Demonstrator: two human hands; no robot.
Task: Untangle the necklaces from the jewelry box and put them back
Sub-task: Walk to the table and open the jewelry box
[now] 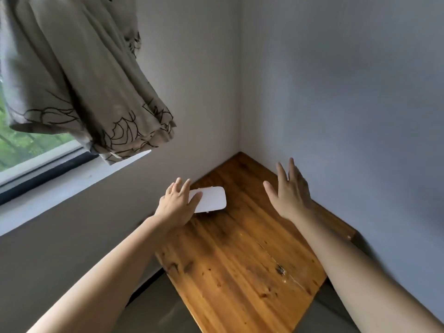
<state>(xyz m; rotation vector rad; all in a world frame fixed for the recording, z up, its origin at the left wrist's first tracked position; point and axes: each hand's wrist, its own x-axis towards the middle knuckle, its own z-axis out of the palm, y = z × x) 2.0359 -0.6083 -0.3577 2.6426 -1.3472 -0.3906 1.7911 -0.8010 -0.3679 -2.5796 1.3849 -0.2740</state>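
A white jewelry box (212, 198) with rounded corners lies closed on the far left part of a wooden table (240, 260), near the room's corner. My left hand (179, 203) rests on the box's left end, thumb across its lid and fingers spread over the far edge. My right hand (289, 188) hovers to the right of the box with fingers apart and nothing in it. No necklaces show; a tiny metallic glint sits under the box's front edge.
White walls (336, 92) meet in a corner right behind the table. A window sill (72, 188) runs along the left, with a patterned beige curtain (84, 80) hanging above it. The table's front edge ends over a grey floor (156, 308).
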